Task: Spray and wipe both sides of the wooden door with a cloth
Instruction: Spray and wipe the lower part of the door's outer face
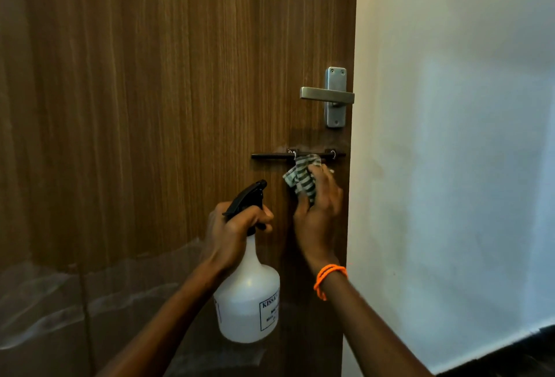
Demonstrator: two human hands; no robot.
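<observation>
Wooden door [168,106], brown with vertical grain, fills the left and centre of the view; its free edge runs down beside a pale wall [450,136] on the right. Metal lever handle [329,96] on its backplate sits near that edge; below it, a black slide bolt [270,156] lies horizontal across the door face. Right hand [319,208], with an orange thread bracelet [329,277] at the wrist, presses a green-and-white striped cloth [301,178] against the door just under the bolt; the fingers are bent over the bunched fabric, gripping it, and the cloth's upper corner touches the bolt. Left hand [232,232] holds a white spray bottle [249,295] by its neck; the fingers are curled round the neck beneath the black trigger head [247,196], whose nozzle points up and to the right, toward the door. The bottle hangs upright just beside the right forearm, its printed label only partly readable. A lighter, streaky sheen crosses the lower part of the door; a dark floor strip [510,355] shows at lower right.
</observation>
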